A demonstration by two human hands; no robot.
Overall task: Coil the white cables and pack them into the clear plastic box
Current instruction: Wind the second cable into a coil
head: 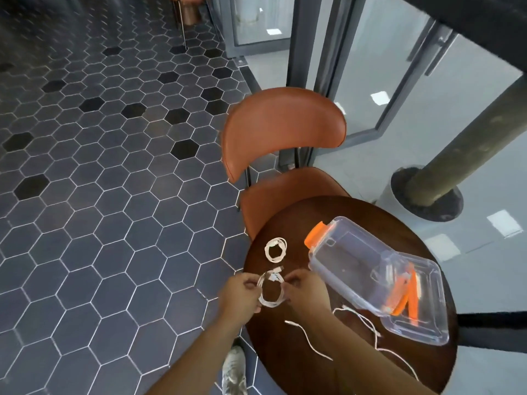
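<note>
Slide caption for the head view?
Left hand and right hand hold a cable coil; finished coil, loose cable and clear box on table.

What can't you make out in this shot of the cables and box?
The held coil: head view, fingers of the left hand and right hand cover its sides; plug types too small.
The loose cable: head view, the right forearm hides its middle; one cable or two is unclear.
The clear box: head view, see-through walls overlap the lid; contents uncertain.
</note>
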